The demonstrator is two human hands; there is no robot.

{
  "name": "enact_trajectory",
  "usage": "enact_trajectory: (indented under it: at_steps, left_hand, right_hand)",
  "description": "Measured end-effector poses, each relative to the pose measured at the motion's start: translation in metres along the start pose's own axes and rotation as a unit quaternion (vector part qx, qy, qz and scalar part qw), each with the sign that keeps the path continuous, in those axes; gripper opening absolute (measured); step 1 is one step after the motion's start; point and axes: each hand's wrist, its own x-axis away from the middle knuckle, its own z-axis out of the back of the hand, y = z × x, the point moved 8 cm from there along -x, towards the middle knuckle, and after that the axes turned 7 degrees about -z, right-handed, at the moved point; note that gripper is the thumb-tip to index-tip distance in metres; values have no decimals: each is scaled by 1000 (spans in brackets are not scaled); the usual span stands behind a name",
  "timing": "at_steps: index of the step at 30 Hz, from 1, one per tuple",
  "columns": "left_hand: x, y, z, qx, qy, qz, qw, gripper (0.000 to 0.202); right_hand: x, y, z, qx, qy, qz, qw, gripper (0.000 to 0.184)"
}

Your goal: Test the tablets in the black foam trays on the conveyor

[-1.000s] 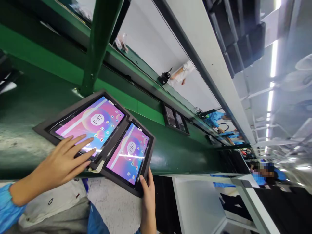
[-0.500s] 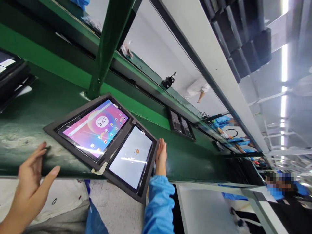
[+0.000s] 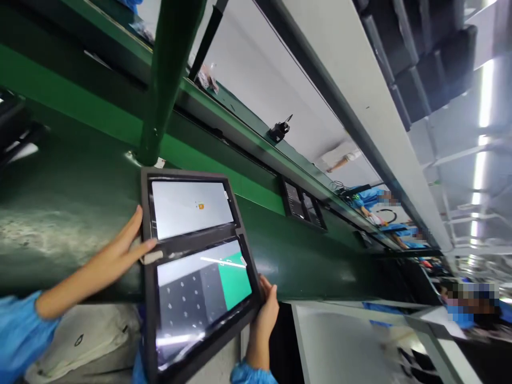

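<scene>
Both hands hold a dark two-slot tray (image 3: 192,246), tilted at the front edge of the green workbench. In its upper slot lies a tablet (image 3: 192,213) with a white screen and a small orange icon. The lower tablet (image 3: 188,304) shows a dark keypad-like page beside a green panel, with light glare across it. My left hand (image 3: 124,248) grips the tray's left edge, thumb on top near a piece of pale tape (image 3: 153,257). At the lower right edge, my right hand (image 3: 267,312) is closed around the tray, its fingers partly hidden.
A green post (image 3: 164,85) rises from the workbench (image 3: 72,213) behind the tray. Farther right lies another dark two-slot tray (image 3: 303,205). A black adapter (image 3: 279,130) sits on the ledge. Dark items (image 3: 16,128) lie at far left. Co-workers in blue (image 3: 370,200) are in the distance.
My left hand, open and apart before, now grips the tray's left edge. The tray has turned and come nearer. The screen pages differ: the home screen with the clock no longer shows; a keypad page does.
</scene>
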Motion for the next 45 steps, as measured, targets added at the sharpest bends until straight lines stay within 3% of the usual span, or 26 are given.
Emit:
enact_trajectory:
  at_steps: [4,8,12,14,19,24,30,37,41,45]
  left_hand:
    - [-60,29,11,-18,6,-46,999,85]
    - [-73,36,23,-31,12,-65,997,72]
    - [-61,24,31,-54,17,-60,997,70]
    - [-53,18,34,-64,20,-59,996,67]
    - [-20,13,40,-111,17,-95,989,61]
    - [26,16,44,-180,26,-184,966,50]
    - [67,41,25,-183,-17,-332,925,50]
    - [71,54,-2,-261,-78,-378,885,41]
    - [67,56,-15,-328,-87,-398,852,43]
    - [73,52,-10,-323,-33,-371,870,44]
  right_hand:
    - [60,12,-6,-4,-78,-64,995,57]
    - [60,-2,-27,0,-167,-73,983,56]
    - [42,-30,-64,7,-271,-1,963,67]
    - [38,-35,-75,22,-291,13,956,71]
    - [41,-36,-75,50,-293,28,954,77]
    - [49,-34,-74,78,-355,31,931,98]
    - [41,-37,-81,87,-311,38,946,85]
    - [43,-31,-78,44,-366,25,929,100]
    - [44,-30,-79,22,-369,14,929,89]
    - [42,-28,-78,10,-345,12,938,84]
